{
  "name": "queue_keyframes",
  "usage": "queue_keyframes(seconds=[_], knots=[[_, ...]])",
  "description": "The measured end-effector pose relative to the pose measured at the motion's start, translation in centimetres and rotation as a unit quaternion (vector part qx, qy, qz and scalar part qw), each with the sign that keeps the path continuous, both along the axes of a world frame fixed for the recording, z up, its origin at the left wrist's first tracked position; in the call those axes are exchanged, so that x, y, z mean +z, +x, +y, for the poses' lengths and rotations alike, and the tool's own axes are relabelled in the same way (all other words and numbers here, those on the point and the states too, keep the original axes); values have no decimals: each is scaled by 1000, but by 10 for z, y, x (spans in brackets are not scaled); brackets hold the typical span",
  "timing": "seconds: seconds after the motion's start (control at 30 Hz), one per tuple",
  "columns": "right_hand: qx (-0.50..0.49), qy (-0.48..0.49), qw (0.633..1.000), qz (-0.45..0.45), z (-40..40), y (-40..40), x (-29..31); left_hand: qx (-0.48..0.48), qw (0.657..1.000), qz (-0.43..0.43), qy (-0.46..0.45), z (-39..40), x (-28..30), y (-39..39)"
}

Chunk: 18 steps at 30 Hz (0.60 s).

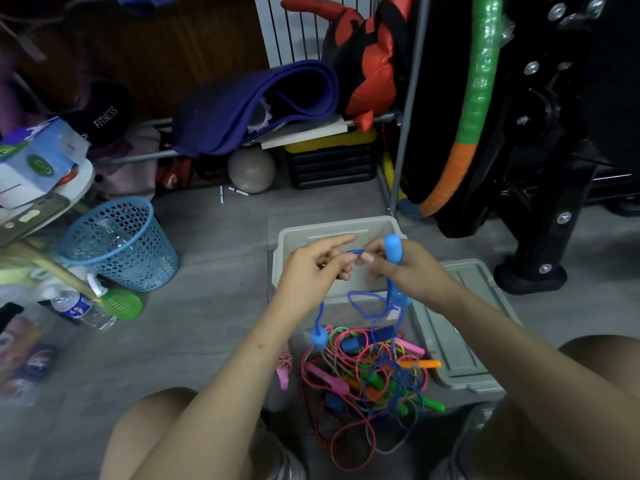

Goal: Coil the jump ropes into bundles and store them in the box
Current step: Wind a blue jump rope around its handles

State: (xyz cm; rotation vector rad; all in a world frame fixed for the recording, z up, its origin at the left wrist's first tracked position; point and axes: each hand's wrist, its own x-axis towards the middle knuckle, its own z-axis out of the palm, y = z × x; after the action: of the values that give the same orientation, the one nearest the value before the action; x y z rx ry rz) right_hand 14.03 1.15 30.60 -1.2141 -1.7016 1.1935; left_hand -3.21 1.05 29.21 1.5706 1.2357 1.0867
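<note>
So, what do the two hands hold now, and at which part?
Both hold the blue jump rope: the right hand grips a light blue handle, and the left hand pinches the cord.

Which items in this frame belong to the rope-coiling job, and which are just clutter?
Job:
- blue jump rope, held by left hand and right hand
- tangled rope pile on the floor
- grey box
- box lid beside it

Lying about:
- blue mesh basket
- water bottle
- purple mat
- grey ball
</note>
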Motion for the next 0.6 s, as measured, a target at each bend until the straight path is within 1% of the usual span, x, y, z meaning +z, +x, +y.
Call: queue_keyframes(seconds=[0.07, 0.13, 0.17, 0.2, 0.27, 0.37, 0.47, 0.53, 0.6], knots=[[-16, 3, 995, 98, 1, 2, 6, -40, 997, 14, -58, 1, -2, -4], [-33, 3, 979, 200, 4, 6, 12, -85, 988, 77, -105, 2, -9, -9], [-50, -2, 970, 238, 5, 8, 16, -94, 982, 117, -118, 3, -14, -11], [-77, -2, 965, 251, 7, 10, 17, -96, 976, 147, -126, 3, -18, -13], [-135, -2, 963, 233, 11, 14, 16, -79, 974, 154, -145, 5, -21, -14], [-201, -28, 966, 159, 17, 18, 9, -35, 984, 83, -154, 5, -13, -13], [-197, -43, 978, 50, 19, 21, -3, 29, 991, 26, -130, 7, -11, -14], [-193, -42, 980, -17, 18, 22, -7, 64, 992, 17, -105, 8, -11, -14], [-162, -28, 986, -38, 16, 20, -8, 70, 993, 8, -94, 7, -9, -13]])
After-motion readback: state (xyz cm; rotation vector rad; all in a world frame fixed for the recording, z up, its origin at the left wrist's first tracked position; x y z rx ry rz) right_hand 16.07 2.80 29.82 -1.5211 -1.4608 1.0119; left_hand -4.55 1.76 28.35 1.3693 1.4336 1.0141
